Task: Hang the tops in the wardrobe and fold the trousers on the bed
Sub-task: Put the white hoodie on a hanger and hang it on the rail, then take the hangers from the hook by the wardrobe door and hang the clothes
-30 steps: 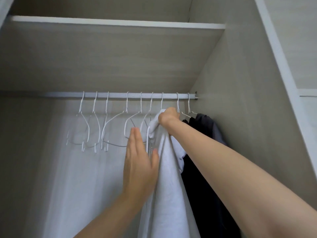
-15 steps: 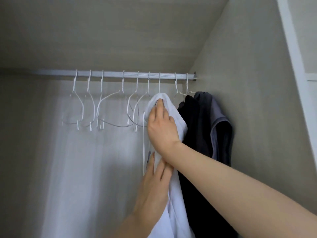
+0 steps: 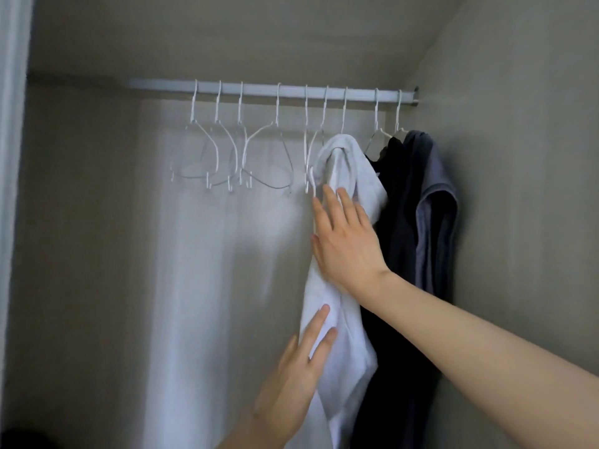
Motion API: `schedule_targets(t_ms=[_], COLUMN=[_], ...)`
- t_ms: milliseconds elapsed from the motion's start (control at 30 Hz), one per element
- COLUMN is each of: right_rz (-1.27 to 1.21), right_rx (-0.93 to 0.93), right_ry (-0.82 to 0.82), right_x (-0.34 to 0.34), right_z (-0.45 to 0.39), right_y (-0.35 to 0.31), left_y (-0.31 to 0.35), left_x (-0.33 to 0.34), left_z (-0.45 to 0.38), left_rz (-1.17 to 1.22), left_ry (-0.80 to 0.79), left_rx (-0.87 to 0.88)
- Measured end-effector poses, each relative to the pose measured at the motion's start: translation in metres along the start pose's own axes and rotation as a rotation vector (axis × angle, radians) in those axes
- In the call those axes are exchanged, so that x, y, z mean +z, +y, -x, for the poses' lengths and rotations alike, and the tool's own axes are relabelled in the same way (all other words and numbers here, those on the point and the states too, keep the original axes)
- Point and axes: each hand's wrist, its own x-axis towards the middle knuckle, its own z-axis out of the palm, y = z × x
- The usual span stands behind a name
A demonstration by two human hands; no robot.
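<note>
A white top (image 3: 345, 166) hangs on a white hanger from the wardrobe rail (image 3: 272, 91), bunched at the shoulder. My right hand (image 3: 345, 241) lies flat against its upper part with straight fingers. Lower down, my left hand (image 3: 296, 380) presses the white cloth from the left, fingers straight. To the right of the white top hang a black top (image 3: 398, 222) and a grey top (image 3: 436, 202), close to the wardrobe's right wall.
Several bare white wire hangers (image 3: 227, 157) hang on the rail to the left of the white top. The wardrobe's right wall (image 3: 518, 189) stands close behind the dark tops. A door frame edge (image 3: 13, 157) runs down the far left.
My right hand let go of the top's shoulder and slid down the white cloth. My left hand also moved lower. The view tilted downward.
</note>
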Motion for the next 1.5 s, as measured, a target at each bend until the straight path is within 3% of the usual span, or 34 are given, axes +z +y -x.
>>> schedule_targets(t_ms=[200, 267, 467, 733, 1100, 1500], right_rz=[-0.113, -0.149, -0.344, -0.846, -1.432, -1.66], right_rx=[-0.112, -0.152, -0.194, -0.39, -0.86, -1.369], right_ry=[-0.058, -0.058, -0.116, -0.148, -0.254, -0.4], right_x=[-0.028, -0.037, -0.056, -0.093, -0.182, -0.343], right_z=[0.091, 0.119, 0.19, 0.287, 0.456, 0.61], right_y=[-0.04, -0.054, -0.097, -0.186, -0.233, -0.275], left_y=[0.027, 0.027, 0.061, 0.136, 0.338, 0.558], left_x=[-0.035, -0.043, -0.091, -0.119, -0.066, 0.03], left_z=[0.07, 0.103, 0.187, 0.311, 0.499, 0.67], left_rz=[-0.458, -0.546, -0.58, -0.559, -0.923, -1.033], left_ry=[-0.029, -0.061, -0.036, 0.131, 0.541, 1.071], left_rx=[0.089, 0.048, -0.196, -0.668, -1.285, -1.917])
